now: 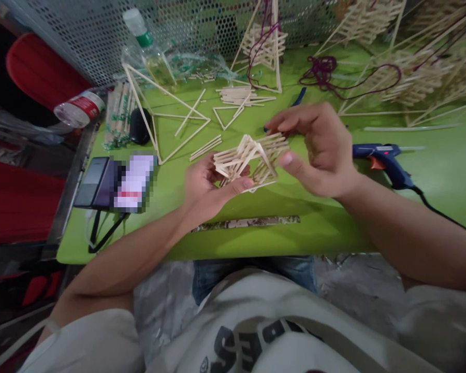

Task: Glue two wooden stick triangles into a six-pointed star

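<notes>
A small lattice of stacked wooden sticks is gripped in my left hand, its thumb along the near edge. My right hand hovers at the right side of the lattice, thumb and fingers apart with nothing between them. The right thumb tip is close to the sticks; whether it touches them I cannot tell. Below the lattice, a flat patterned strip lies on the green table. A blue hot glue gun rests to the right of my right hand.
Loose sticks, a stick frame and a stick pile lie beyond my hands. A phone, black mouse-shaped object and bottle stand left. Purple cord and larger stick structures occupy the back right.
</notes>
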Available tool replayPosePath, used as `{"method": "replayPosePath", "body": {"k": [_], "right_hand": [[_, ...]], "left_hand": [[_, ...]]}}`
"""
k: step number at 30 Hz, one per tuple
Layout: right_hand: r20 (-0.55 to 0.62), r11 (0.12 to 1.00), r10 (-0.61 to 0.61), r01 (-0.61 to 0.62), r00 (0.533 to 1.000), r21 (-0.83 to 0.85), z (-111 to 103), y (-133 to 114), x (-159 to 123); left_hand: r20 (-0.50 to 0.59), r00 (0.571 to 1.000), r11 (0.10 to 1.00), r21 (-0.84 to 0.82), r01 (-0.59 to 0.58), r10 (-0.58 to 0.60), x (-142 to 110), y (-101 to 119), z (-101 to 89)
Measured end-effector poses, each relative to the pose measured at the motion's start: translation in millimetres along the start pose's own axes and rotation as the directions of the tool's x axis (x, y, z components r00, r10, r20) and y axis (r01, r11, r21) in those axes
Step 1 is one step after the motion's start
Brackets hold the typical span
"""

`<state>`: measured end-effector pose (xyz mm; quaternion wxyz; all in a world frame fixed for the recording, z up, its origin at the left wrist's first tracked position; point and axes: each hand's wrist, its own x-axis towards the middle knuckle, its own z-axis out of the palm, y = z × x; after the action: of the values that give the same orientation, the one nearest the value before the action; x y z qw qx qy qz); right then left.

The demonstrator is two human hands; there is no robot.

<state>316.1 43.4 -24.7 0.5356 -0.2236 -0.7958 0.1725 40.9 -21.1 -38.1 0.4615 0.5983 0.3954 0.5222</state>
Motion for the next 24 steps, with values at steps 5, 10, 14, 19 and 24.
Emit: {"method": "replayPosePath", "body": {"k": [5,10,14,19,24], "right_hand": [[0.091,0.993,-0.116,0.111,0.989,0.05,1,4,-11],[0.048,0.987,-0.157,0.156,0.986,0.022,3,4,-14],[0.098,0.978,-0.199,0.204,0.975,-0.039,0,0,-8],[0.037,0.95,-0.297,0.299,0.954,-0.084,-6,-4,3],[0.035,0.912,-0.328,0.326,0.944,-0.248,-8,-15,5]], "left_hand": [[0.026,0.986,0.986,-0.028,-0.165,0.166,4,0,-0.8],[0.06,0.951,0.951,0.05,-0.306,0.303,8,-8,-9.0],[0.072,0.918,0.901,0.175,-0.398,0.391,7,-5,-16.3],[0.111,0.87,0.772,0.417,-0.48,0.481,10,3,-20.9],[0.188,0.839,0.682,0.506,-0.529,0.511,17,-1,-28.4]]}}
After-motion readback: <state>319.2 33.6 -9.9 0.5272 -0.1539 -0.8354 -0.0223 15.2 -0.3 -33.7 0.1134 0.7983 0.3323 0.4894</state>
